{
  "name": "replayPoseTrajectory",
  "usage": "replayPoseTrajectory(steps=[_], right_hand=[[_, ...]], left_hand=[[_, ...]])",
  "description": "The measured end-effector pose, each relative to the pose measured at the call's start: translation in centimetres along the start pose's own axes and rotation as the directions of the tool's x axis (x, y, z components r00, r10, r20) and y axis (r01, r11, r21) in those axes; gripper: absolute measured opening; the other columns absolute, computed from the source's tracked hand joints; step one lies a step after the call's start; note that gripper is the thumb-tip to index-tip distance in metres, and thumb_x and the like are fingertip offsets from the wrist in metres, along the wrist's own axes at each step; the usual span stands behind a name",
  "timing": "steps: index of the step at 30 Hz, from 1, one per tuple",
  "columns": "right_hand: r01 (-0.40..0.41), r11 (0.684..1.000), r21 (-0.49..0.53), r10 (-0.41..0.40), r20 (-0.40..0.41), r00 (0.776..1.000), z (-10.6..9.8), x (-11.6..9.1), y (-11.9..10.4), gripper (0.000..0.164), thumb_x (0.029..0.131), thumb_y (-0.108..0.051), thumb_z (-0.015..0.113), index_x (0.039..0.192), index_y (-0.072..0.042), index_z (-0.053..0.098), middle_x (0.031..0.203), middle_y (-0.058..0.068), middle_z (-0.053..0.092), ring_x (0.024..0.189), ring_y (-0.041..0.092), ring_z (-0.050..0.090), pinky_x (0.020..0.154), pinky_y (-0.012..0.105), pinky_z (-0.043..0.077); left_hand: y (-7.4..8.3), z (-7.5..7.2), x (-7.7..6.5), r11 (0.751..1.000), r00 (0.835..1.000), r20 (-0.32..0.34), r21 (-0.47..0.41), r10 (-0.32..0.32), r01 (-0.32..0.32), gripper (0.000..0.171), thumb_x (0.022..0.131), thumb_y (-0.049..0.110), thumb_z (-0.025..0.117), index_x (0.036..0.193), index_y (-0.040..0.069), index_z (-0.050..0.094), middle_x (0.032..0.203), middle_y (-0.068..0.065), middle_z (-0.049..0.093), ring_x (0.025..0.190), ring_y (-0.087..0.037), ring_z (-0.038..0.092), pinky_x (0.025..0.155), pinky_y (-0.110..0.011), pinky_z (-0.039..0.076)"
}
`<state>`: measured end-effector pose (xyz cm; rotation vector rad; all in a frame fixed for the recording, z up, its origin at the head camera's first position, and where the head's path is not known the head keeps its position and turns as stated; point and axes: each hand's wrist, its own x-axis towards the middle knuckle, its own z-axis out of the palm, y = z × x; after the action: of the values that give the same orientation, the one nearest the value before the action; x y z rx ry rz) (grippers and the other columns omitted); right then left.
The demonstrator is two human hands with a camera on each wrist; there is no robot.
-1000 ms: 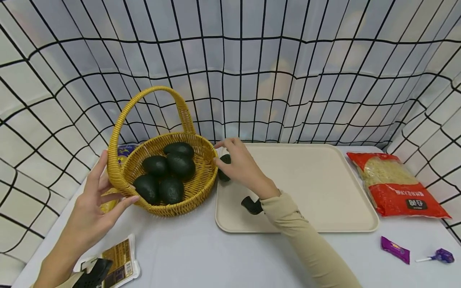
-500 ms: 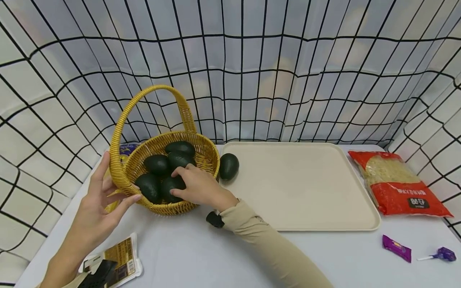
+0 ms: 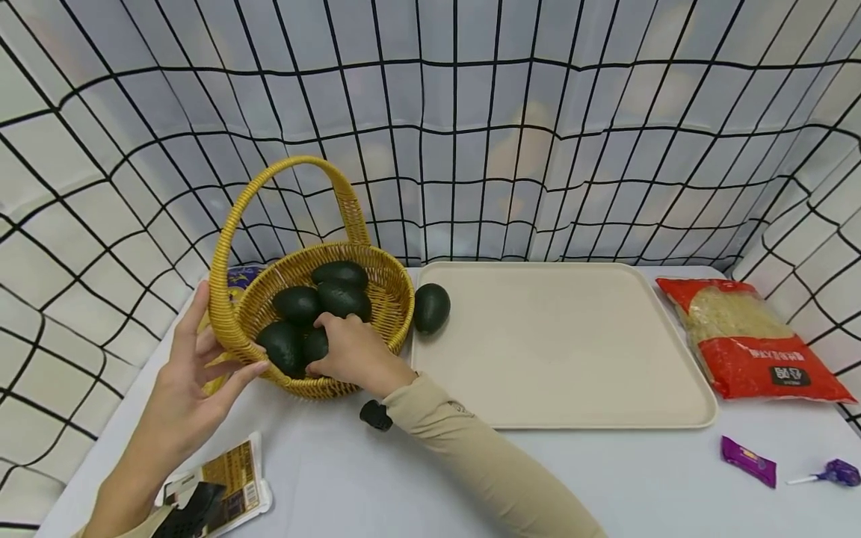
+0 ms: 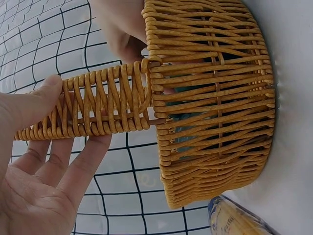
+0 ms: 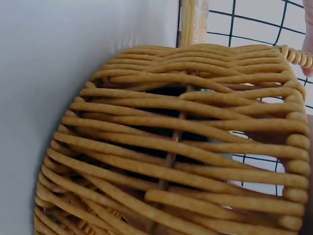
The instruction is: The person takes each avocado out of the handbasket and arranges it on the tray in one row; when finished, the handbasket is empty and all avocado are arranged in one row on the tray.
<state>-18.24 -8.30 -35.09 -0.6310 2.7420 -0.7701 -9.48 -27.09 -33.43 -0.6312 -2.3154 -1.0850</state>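
Observation:
A yellow wicker basket (image 3: 398, 299) with a tall handle holds several dark green avocados. My right hand (image 3: 344, 350) reaches over its near rim, fingers curled round one avocado (image 3: 315, 344) at the front. My left hand (image 3: 205, 362) rests against the basket's left side with straight fingers, thumb behind the handle base. In the left wrist view the thumb lies on the handle (image 4: 98, 105) and the fingers (image 4: 73, 161) spread beneath it. One more avocado (image 3: 431, 308) lies at the left edge of the beige tray (image 3: 572, 359). The right wrist view shows only the basket wall (image 5: 171, 147).
A red noodle bag (image 3: 747, 340) lies right of the tray. A purple wrapped sweet (image 3: 748, 461) and a purple lollipop (image 3: 830, 472) sit at the front right. A flat packet (image 3: 225, 478) lies at the front left. Black-gridded netting walls the table's back and sides.
My right hand let go of the avocado at the tray's left edge, moved left into the basket and curled round an avocado there. The left hand stayed at the basket.

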Motion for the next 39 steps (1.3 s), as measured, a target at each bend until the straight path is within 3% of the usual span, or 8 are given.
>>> replayPoseTrajectory(steps=[6,12,15,25,28,34,36,39], right_hand=[[0.023,0.991,0.133,-0.020,-0.021,1.000,-0.3,0.0,0.5,0.061,0.087,-0.037,0.087,0.139,-0.016,0.064,0.132,0.006,0.067,0.111,0.017,0.064,0.086,0.025,0.057],[0.064,0.948,0.310,-0.054,-0.041,0.998,-3.5,-0.8,2.0,0.053,0.088,-0.032,0.084,0.136,-0.020,0.067,0.138,0.007,0.064,0.115,0.018,0.061,0.091,0.031,0.057],[0.074,0.929,0.363,-0.041,-0.098,0.994,-6.2,-1.6,3.3,0.052,0.089,-0.032,0.083,0.137,-0.024,0.065,0.137,0.008,0.063,0.120,0.022,0.060,0.090,0.037,0.058],[0.010,0.858,0.514,0.132,-0.239,0.962,-13.9,-5.0,11.2,0.059,0.090,-0.023,0.082,0.144,-0.022,0.059,0.131,0.018,0.059,0.105,0.033,0.068,0.087,0.047,0.063],[-0.052,0.848,0.528,0.197,-0.222,0.955,-14.0,-5.2,14.1,0.059,0.092,-0.022,0.080,0.146,-0.019,0.057,0.133,0.021,0.057,0.097,0.033,0.070,0.085,0.044,0.064],[-0.163,0.851,0.500,0.281,-0.171,0.944,-11.7,-4.5,18.2,0.062,0.093,-0.026,0.078,0.149,-0.016,0.054,0.139,0.026,0.053,0.085,0.030,0.071,0.083,0.041,0.063],[-0.188,0.857,0.479,0.297,-0.162,0.941,-10.9,-4.2,18.9,0.062,0.092,-0.028,0.078,0.148,-0.017,0.054,0.137,0.025,0.055,0.088,0.031,0.071,0.085,0.042,0.061],[-0.217,0.872,0.439,0.307,-0.146,0.940,-10.0,-3.9,19.5,0.062,0.093,-0.031,0.077,0.148,-0.016,0.054,0.135,0.025,0.058,0.102,0.035,0.067,0.090,0.045,0.058]], left_hand=[[0.4,0.0,-0.1,0.999,0.999,-0.001,0.013,-0.048,0.048,0.129,0.068,-0.036,0.076,0.169,0.010,0.009,0.131,0.026,0.055,0.108,0.014,0.060,0.086,-0.005,0.054],[0.7,0.1,0.3,0.997,0.997,0.015,0.027,-0.079,0.078,0.131,0.070,-0.034,0.076,0.170,0.014,0.007,0.127,-0.027,0.065,0.106,0.017,0.058,0.085,-0.004,0.054],[0.6,0.2,0.3,0.996,0.996,0.020,0.032,-0.083,0.082,0.131,0.070,-0.034,0.076,0.170,0.015,0.006,0.126,-0.036,0.063,0.104,0.019,0.057,0.084,-0.004,0.054],[0.4,-0.1,0.1,0.996,0.997,0.019,0.049,-0.071,0.070,0.131,0.070,-0.034,0.076,0.169,0.013,0.006,0.122,-0.034,0.064,0.104,0.019,0.057,0.084,-0.004,0.053],[0.4,-0.2,0.2,0.996,0.997,0.019,0.054,-0.070,0.069,0.132,0.068,-0.035,0.076,0.169,0.013,0.005,0.125,-0.023,0.066,0.104,0.019,0.057,0.084,-0.003,0.053],[0.4,-0.3,0.3,0.997,0.998,0.015,0.036,-0.062,0.061,0.133,0.067,-0.037,0.075,0.169,0.012,0.006,0.128,0.028,0.053,0.105,0.016,0.059,0.084,-0.006,0.055],[0.5,-0.2,0.2,0.997,0.997,0.017,0.036,-0.071,0.070,0.132,0.068,-0.037,0.075,0.169,0.013,0.006,0.128,0.027,0.054,0.103,0.016,0.060,0.083,-0.006,0.055],[0.6,-0.1,0.2,0.995,0.996,0.023,0.047,-0.088,0.087,0.132,0.069,-0.036,0.075,0.170,0.014,0.005,0.126,0.002,0.064,0.102,0.017,0.059,0.083,-0.005,0.055]])
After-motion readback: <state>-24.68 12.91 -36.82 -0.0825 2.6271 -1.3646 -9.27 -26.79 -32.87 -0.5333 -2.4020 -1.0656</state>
